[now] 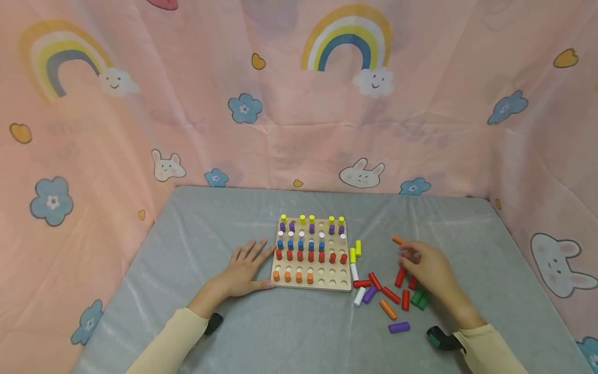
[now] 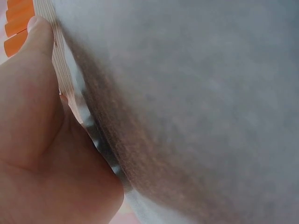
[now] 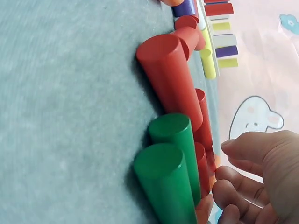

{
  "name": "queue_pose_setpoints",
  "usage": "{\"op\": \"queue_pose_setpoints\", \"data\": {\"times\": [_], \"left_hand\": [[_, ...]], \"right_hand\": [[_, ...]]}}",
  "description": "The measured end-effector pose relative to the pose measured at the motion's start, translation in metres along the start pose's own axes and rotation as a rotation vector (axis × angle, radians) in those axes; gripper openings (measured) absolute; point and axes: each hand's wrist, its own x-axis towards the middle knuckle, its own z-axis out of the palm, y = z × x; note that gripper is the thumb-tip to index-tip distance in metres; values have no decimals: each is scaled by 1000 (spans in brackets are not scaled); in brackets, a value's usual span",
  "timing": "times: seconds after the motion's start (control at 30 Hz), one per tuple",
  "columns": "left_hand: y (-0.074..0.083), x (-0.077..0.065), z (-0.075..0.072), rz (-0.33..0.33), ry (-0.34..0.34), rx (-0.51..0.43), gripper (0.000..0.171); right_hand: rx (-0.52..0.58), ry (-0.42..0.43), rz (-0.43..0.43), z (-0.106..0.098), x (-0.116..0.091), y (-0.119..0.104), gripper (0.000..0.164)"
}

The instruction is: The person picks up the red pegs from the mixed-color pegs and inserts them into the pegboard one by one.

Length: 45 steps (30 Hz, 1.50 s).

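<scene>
My left hand lies spread on the table at the left side of a wooden pegboard. Its thumb touches the board's near left corner, beside the orange pegs. Rows of yellow, purple, white, blue, red and orange pegs stand in the board; some holes are bare. Over the loose pegs on the right is my right hand, thumb and forefinger apart. Its forefinger tip is right at an orange peg, partly hidden by the fingers. Red pegs and green pegs lie under that hand.
Between board and right hand lie more loose pegs: yellow ones, white ones, a purple peg and another orange peg. A grey cloth covers the table. A pink printed curtain hangs behind and at both sides.
</scene>
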Motion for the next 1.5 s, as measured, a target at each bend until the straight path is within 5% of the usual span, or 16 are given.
{"op": "queue_pose_setpoints", "data": {"times": [0.83,1.5], "left_hand": [[0,0,1,-2,3,-4,94],[3,1,-2,-21,-18,18,92]], "right_hand": [[-33,-95,45,6,7,1,22],[-37,-83,29,6,10,-8,24]]}}
